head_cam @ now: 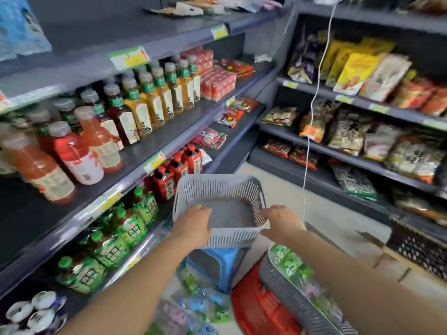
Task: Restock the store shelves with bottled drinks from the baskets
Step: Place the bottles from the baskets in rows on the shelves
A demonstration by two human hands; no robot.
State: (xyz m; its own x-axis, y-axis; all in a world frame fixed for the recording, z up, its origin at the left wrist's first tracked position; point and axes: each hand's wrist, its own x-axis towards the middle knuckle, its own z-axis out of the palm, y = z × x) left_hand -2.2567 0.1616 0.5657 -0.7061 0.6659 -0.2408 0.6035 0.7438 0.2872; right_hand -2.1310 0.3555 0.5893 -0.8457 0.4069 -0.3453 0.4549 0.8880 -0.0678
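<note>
Both hands, left (193, 223) and right (281, 221), curled on an empty white basket (217, 187); bottled drinks (287, 262) in grey basket (287, 288).

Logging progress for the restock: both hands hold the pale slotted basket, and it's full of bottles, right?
Not quite. The left hand and right hand do hold the pale slotted basket, but it is empty: the head view shows its bare floor, with no bottles in it.

Middle shelf (179, 128) front bare; bottles (150, 100) behind. Floor (338, 213) crowded: stool (212, 267), red basket (256, 310), grey basket (287, 290).
</note>
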